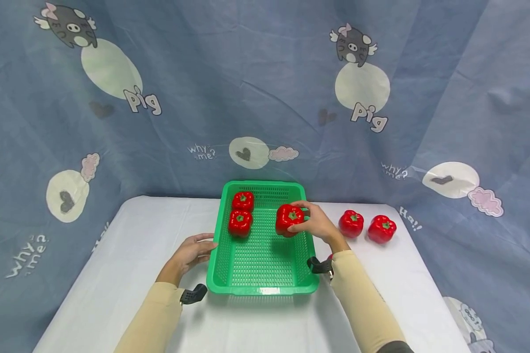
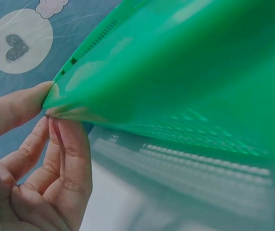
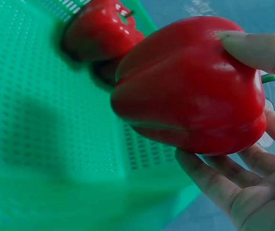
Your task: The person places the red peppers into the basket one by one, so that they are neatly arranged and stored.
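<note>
Fingers of your left hand (image 1: 192,251) pinch the rim of the green basket (image 1: 247,290) against the thumb; hold just firmly enough that it neither slides nor tips. Fingers of your right hand (image 1: 319,223) are spread along one side of a red pepper (image 1: 287,223), thumb opposite, so you pinch it across its width. It hangs over the basket's right half, seemingly above the floor. To set it down well, lower it gently, let its base take the weight, then part fingers and thumb evenly so it does not roll.

Its stem faces up and slightly to your right; its long axis seems to run steeply from that stem toward the basket floor, though the exact tilt is hard to judge.

To the right on the table (image 1: 159,230) sit an outer pepper (image 1: 382,229) and an inner pepper (image 1: 351,223), just apart. Inside the basket, near its left wall, a front pepper (image 1: 240,225) stands ahead of a back pepper (image 1: 243,201). Beyond hangs a blue printed cloth (image 1: 265,108).
</note>
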A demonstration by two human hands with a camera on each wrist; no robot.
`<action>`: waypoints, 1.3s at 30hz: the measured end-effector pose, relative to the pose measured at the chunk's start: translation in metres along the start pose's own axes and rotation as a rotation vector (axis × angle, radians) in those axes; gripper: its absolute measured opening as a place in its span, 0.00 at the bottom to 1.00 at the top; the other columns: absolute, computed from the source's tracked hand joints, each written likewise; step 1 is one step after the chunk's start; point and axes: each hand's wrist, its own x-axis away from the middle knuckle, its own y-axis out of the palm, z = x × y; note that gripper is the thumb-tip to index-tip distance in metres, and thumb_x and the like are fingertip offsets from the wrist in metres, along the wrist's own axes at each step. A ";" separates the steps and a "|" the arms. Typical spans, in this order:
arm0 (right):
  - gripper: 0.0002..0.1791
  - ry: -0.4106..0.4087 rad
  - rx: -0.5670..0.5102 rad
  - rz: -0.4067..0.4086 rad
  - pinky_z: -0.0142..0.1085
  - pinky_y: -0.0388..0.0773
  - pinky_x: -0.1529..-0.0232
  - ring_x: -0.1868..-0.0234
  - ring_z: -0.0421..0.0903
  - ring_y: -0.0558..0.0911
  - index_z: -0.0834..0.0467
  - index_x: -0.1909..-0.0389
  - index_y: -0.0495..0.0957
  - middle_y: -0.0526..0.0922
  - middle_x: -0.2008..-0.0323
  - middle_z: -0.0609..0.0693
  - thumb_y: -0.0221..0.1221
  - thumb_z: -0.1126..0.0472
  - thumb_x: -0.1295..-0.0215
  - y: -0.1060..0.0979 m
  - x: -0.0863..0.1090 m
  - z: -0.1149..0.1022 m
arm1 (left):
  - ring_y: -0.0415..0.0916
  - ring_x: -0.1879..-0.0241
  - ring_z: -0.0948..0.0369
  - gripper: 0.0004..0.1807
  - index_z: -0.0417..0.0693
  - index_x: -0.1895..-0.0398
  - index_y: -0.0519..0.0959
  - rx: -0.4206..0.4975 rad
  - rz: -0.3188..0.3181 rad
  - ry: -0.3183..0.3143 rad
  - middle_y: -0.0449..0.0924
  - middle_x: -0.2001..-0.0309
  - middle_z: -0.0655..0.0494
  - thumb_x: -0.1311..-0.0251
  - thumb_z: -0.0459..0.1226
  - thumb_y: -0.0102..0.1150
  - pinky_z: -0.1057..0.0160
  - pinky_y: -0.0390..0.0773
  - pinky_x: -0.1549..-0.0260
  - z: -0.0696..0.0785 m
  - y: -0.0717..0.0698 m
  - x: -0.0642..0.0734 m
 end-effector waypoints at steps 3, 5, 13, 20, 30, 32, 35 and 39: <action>0.37 -0.006 0.002 -0.001 0.45 0.82 0.55 0.43 0.60 0.71 0.60 0.39 0.70 0.74 0.43 0.59 0.72 0.66 0.53 0.009 -0.005 0.000 | 0.83 0.63 0.61 0.31 0.33 0.35 0.65 0.006 0.006 -0.003 0.83 0.56 0.49 0.41 0.34 0.63 0.61 0.83 0.60 -0.001 0.000 0.000; 0.36 -0.010 0.005 0.001 0.45 0.82 0.55 0.43 0.59 0.72 0.59 0.39 0.71 0.74 0.44 0.58 0.72 0.66 0.53 0.014 -0.008 -0.001 | 0.83 0.63 0.60 0.31 0.33 0.35 0.65 0.008 0.009 -0.005 0.83 0.56 0.48 0.40 0.34 0.63 0.61 0.83 0.60 -0.002 0.000 0.000; 0.35 -0.014 0.034 -0.032 0.44 0.82 0.54 0.44 0.59 0.73 0.59 0.41 0.72 0.75 0.45 0.57 0.73 0.65 0.53 0.036 -0.021 -0.006 | 0.83 0.63 0.60 0.31 0.33 0.35 0.66 0.016 0.013 -0.003 0.83 0.56 0.48 0.40 0.33 0.62 0.60 0.83 0.59 -0.001 0.000 -0.001; 0.34 -0.082 0.117 -0.066 0.41 0.82 0.58 0.49 0.56 0.75 0.60 0.44 0.74 0.77 0.48 0.55 0.74 0.62 0.55 0.052 -0.028 -0.011 | 0.83 0.63 0.60 0.31 0.33 0.35 0.65 0.009 0.009 -0.002 0.83 0.57 0.49 0.40 0.34 0.62 0.61 0.83 0.59 -0.002 0.001 0.001; 0.34 -0.037 0.176 -0.142 0.38 0.81 0.58 0.48 0.52 0.74 0.55 0.45 0.75 0.76 0.48 0.51 0.76 0.61 0.57 0.070 -0.036 -0.017 | 0.83 0.63 0.60 0.31 0.33 0.36 0.65 0.019 0.008 0.004 0.84 0.56 0.49 0.41 0.34 0.63 0.61 0.84 0.60 0.001 0.001 0.000; 0.34 -0.034 0.184 -0.158 0.38 0.81 0.57 0.48 0.51 0.73 0.55 0.45 0.75 0.75 0.47 0.51 0.76 0.60 0.57 0.074 -0.037 -0.019 | 0.84 0.63 0.60 0.31 0.33 0.36 0.66 0.022 0.007 0.003 0.84 0.57 0.49 0.41 0.34 0.63 0.61 0.84 0.60 0.001 0.001 0.000; 0.35 -0.042 0.221 -0.178 0.38 0.79 0.55 0.46 0.50 0.73 0.55 0.45 0.75 0.74 0.44 0.50 0.76 0.59 0.57 0.079 -0.037 -0.021 | 0.83 0.63 0.60 0.30 0.33 0.36 0.66 0.031 0.002 -0.001 0.84 0.58 0.50 0.41 0.33 0.63 0.61 0.83 0.60 0.001 0.001 0.001; 0.36 -0.071 0.272 -0.208 0.40 0.78 0.50 0.44 0.49 0.72 0.55 0.44 0.74 0.74 0.42 0.50 0.77 0.58 0.58 0.087 -0.038 -0.025 | 0.83 0.63 0.60 0.30 0.33 0.36 0.66 0.036 0.001 -0.004 0.84 0.58 0.50 0.41 0.33 0.63 0.61 0.84 0.60 0.001 0.001 0.002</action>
